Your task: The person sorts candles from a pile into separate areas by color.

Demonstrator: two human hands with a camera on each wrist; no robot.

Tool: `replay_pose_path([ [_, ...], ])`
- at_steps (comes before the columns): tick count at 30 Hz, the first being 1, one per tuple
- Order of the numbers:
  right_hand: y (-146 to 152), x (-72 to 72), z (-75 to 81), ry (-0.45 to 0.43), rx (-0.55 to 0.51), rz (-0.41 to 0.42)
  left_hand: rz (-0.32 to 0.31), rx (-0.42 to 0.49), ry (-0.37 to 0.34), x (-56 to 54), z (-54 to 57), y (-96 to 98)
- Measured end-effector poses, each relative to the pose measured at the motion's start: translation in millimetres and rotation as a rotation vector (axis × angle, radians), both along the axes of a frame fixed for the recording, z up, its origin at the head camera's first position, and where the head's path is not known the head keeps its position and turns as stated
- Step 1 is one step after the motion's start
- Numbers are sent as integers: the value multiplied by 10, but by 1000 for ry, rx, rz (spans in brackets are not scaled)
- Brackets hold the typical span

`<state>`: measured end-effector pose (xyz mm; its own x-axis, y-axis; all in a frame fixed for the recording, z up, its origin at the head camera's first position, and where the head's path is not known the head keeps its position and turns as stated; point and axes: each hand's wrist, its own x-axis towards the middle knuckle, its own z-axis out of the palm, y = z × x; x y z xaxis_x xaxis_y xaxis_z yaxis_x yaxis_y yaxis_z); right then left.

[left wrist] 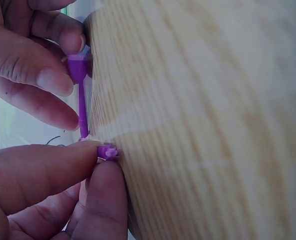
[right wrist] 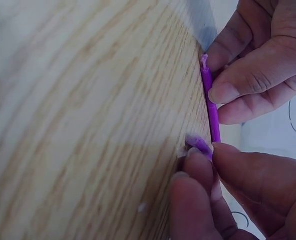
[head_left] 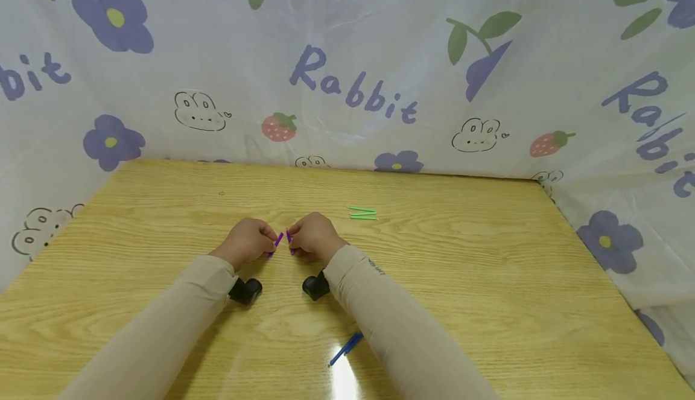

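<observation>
Both hands are close together over the wooden table, each pinching a thin purple candle. My left hand [head_left: 245, 243] holds one candle [head_left: 279, 239] between thumb and fingertips, slanted, its pale wick end [right wrist: 204, 61] showing in the right wrist view. The other candle [head_left: 289, 238] is pinched by my right hand [head_left: 317, 237], a small gap away from the first in the head view. In the left wrist view this second candle [left wrist: 83, 107] stretches along the tabletop toward the left fingertips. The fingers hide parts of both candles.
Several thin green candles [head_left: 362, 213] lie in a zigzag beyond the right hand. Blue sticks [head_left: 345, 348] lie near the front, partly hidden by the right sleeve [head_left: 402, 321]. A printed rabbit-and-flower sheet [head_left: 347, 128] hangs behind the wooden table [head_left: 467, 237].
</observation>
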<state>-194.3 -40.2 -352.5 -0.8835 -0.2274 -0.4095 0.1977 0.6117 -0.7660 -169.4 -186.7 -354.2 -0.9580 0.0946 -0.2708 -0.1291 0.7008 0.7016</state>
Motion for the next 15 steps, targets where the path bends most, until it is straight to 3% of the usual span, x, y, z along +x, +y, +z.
replay_pose_path([
  [15, 62, 25, 31, -2, -69, -14, -2, 7, 4, 10, 14, -2],
])
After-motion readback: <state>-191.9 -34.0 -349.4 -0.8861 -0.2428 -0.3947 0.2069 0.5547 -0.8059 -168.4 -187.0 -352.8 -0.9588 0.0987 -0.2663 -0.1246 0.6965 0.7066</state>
